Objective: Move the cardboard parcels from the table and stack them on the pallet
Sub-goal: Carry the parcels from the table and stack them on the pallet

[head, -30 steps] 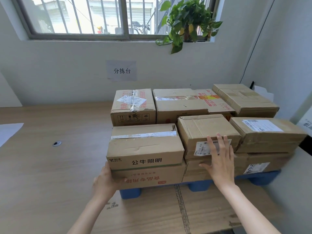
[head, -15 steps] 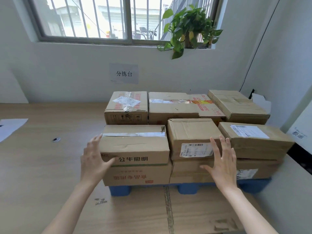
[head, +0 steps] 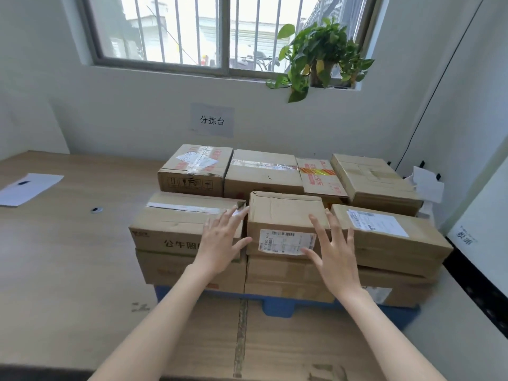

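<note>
Left hand (head: 220, 243) is up with fingers straight and fanned, lying over the right end of the taped parcel (head: 178, 224), thumb stretched toward the seam beside it. Right hand (head: 334, 251) is spread wide as well, fingers pointing up along the right edge of the middle parcel (head: 286, 215), thumb reaching across the corner of its barcode label. Neither hand grips anything, and whether the palms actually press the cardboard I cannot tell.

That middle parcel sits in the front row, top layer, tight between the taped parcel and the labelled parcel (head: 384, 237) on the right. Each of the three rests on another box below, and the whole stack stands on the blue pallet (head: 277, 309), which peeks out underneath. Behind them runs a back row (head: 261, 174) of more boxes, close to the wall.

The pallet sits on the wooden tabletop (head: 55, 257), over a sheet of flattened cardboard (head: 275, 347). Off to the left lies a white sheet of paper (head: 27, 188). On the wall there is a paper sign (head: 211, 121), with a leafy plant (head: 319, 56) on the sill of the barred window (head: 192, 31).
</note>
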Demonstrator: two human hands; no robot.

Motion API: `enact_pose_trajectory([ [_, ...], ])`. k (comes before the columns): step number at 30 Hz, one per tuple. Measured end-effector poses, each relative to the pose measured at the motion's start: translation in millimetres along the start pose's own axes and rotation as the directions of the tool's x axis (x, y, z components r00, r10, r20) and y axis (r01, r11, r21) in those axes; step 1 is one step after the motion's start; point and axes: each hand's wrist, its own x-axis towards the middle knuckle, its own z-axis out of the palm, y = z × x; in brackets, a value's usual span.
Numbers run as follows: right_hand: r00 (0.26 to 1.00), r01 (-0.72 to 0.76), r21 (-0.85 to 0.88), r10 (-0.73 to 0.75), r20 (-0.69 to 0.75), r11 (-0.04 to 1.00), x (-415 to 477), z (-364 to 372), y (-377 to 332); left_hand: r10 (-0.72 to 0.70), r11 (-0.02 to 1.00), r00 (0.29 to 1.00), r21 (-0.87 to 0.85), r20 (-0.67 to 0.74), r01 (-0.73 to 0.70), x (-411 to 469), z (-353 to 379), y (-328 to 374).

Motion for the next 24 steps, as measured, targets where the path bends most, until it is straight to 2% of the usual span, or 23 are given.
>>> enact_pose_trajectory([
  [6,0.998,-0.011,-0.042,0.014,0.069,0.999,6.7,-1.6,4.7,-0.041,0.998,0.992,-0.035,0.122,0.046,10.3,13.5,19.4],
  [11,0.996,-0.056,0.018,0.054,0.074,0.998,5.8,0.3,6.1,-0.097,0.98,0.995,-0.174,-0.007,0.094,7.5,10.5,31.4],
  [14,0.996,-0.072,0.069,0.068,0.053,0.995,6.2,-1.7,3.1,-0.112,0.98,0.992,-0.172,-0.062,0.1,3.9,6.9,36.1],
  [18,0.999,-0.039,0.104,0.035,0.037,0.994,6.9,-5.4,2.2,-0.125,0.981,0.99,-0.159,-0.065,0.113,0.6,2.8,32.3],
  [21,1.0,-0.008,0.069,0.008,0.004,0.998,9.2,-13.6,17.1,-0.13,0.982,0.99,-0.144,-0.054,0.122,-0.1,1.9,27.2],
  [24,0.998,-0.05,-0.024,0.051,0.025,0.998,13.3,-20.1,44.4,-0.123,0.985,0.991,-0.127,-0.052,0.115,-1.6,0.7,26.3],
])
